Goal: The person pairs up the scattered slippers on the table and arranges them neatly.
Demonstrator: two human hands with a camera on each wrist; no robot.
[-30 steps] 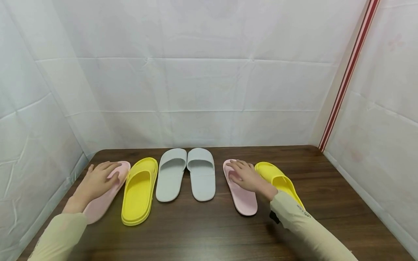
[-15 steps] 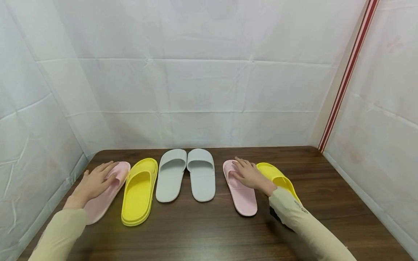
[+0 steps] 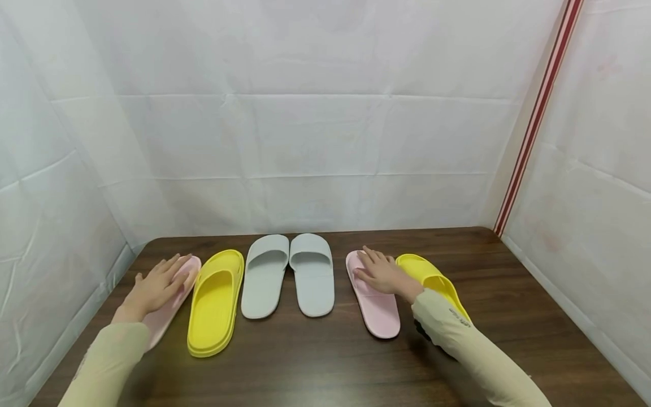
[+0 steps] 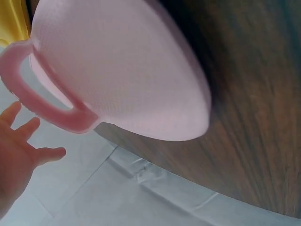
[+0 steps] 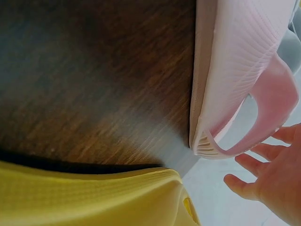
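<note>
At the left end of the row, my left hand [image 3: 152,290] lies over a pink slipper [image 3: 189,272], its fingers spread near the strap. In the left wrist view the fingertips come close to that strap [image 4: 51,106]; whether they touch it I cannot tell. My right hand [image 3: 385,273] is over the other pink slipper [image 3: 381,317], fingers extended toward its strap. The right wrist view has those fingertips beside the strap [image 5: 280,89], with nothing gripped. Both pink slippers rest on the table.
Beside the left pink slipper lies a yellow slipper [image 3: 211,316]. Two pale grey slippers [image 3: 263,291] [image 3: 315,289] sit together at the middle back. Another yellow slipper [image 3: 419,268] is partly hidden under the right forearm. White sheeting [image 3: 305,135] surrounds the dark wooden table [image 3: 285,362].
The left hand and forearm have shifted slightly right over the pink slipper. The right hand has barely moved, its fingers a little straighter. The head view has tilted slightly; the slippers keep their places.
</note>
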